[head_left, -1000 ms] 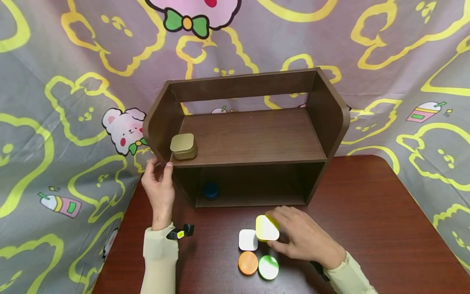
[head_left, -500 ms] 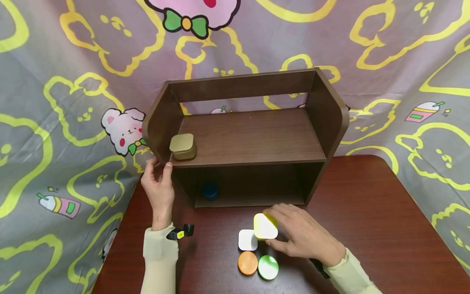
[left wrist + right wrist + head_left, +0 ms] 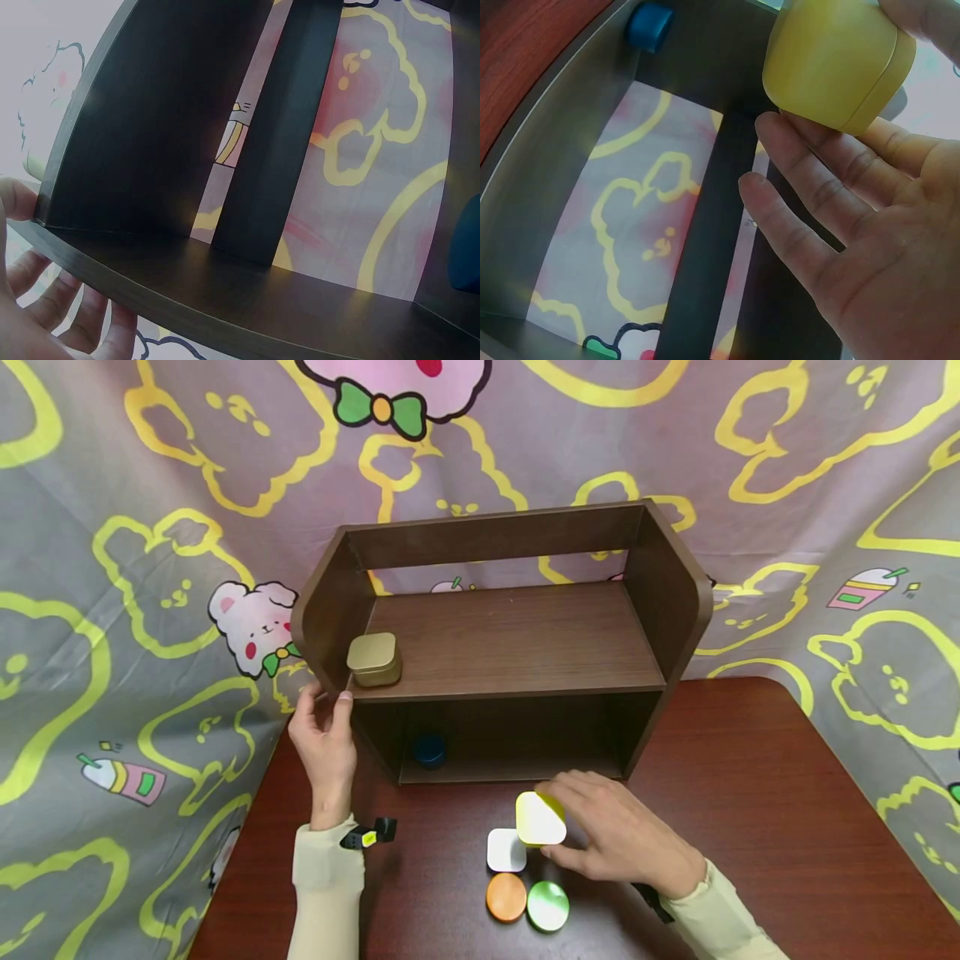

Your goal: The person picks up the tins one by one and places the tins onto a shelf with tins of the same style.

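Note:
My right hand (image 3: 618, 831) holds a yellow square tin (image 3: 538, 820) with rounded corners above the table, between thumb and fingers. In the right wrist view the yellow tin (image 3: 836, 64) is seen from its side, with the fingertips under one face. My left hand (image 3: 326, 743) grips the left side panel of a dark brown two-tier shelf (image 3: 510, 693). The left wrist view shows the thumb on one side of that panel's edge and the fingers (image 3: 82, 319) on the other. Near the left hand, a gold tin (image 3: 374, 659) sits on the upper tier.
A blue round tin (image 3: 430, 750) stands at the left of the lower tier. On the reddish-brown table (image 3: 750, 827) lie a white square tin (image 3: 506, 850), an orange round tin (image 3: 507, 897) and a green round tin (image 3: 548, 907). Patterned cloth (image 3: 480, 452) hangs behind the shelf.
My right hand has moved the yellow tin slightly toward the shelf and to the left. The left hand and the other tins have stayed in place.

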The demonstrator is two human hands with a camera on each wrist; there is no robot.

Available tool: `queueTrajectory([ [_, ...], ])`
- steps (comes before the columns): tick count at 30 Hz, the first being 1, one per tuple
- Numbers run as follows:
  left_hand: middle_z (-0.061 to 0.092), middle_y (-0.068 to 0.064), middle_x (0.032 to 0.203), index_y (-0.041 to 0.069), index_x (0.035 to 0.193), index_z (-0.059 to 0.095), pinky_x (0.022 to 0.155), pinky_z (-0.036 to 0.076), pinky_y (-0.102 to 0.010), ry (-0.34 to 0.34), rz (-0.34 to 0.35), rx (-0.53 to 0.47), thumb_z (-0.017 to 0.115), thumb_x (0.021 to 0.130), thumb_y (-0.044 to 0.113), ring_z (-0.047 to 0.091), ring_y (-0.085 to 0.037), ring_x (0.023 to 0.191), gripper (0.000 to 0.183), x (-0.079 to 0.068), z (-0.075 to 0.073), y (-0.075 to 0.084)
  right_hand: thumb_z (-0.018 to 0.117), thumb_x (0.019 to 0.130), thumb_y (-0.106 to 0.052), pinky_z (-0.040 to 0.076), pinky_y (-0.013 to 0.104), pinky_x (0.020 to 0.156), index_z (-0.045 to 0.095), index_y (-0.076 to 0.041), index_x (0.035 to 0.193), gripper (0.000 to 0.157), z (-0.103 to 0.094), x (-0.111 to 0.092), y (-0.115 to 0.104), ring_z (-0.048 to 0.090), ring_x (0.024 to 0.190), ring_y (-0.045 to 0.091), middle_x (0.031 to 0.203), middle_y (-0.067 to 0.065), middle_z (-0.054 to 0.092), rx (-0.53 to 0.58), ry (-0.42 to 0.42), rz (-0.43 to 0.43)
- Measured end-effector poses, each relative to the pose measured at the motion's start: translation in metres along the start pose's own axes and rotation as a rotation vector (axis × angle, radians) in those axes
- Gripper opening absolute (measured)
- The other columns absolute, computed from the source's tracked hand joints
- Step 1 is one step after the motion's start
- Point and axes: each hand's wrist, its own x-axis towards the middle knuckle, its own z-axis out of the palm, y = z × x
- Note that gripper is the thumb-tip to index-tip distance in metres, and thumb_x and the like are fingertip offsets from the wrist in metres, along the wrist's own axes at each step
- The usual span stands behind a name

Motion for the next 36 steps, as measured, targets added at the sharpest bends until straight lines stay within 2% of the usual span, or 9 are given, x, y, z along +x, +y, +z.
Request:
queueTrajectory([
  [24, 0.067, 0.011, 0.104, -0.005, 0.120, 0.070, 0.087, 0.054, -0.016, -0.001, 0.012, 0.002, 0.065, 0.097, 0.006, 0.064, -0.011, 0.095, 0.026, 0.001, 0.001, 0.003, 0.088, 0.074, -0.037, 0.054, 0.028, 0.081, 0.066, -0.016, 0.119, 0.054, -0.012, 0.010, 0.002, 0.061, 0.091, 0.005, 0.103, -0.013, 0.066, -0.002, 0.042, -0.066],
  [36, 0.066, 0.013, 0.103, -0.004, 0.119, 0.071, 0.085, 0.053, -0.015, 0.016, 0.006, 0.009, 0.067, 0.096, 0.006, 0.064, -0.009, 0.095, 0.026, 0.000, 0.001, 0.004, 0.087, 0.076, -0.038, 0.054, 0.028, 0.080, 0.065, -0.014, 0.119, 0.054, -0.020, 0.019, 0.000, 0.061, 0.090, 0.005, 0.105, -0.011, 0.066, -0.011, 0.030, -0.083],
])
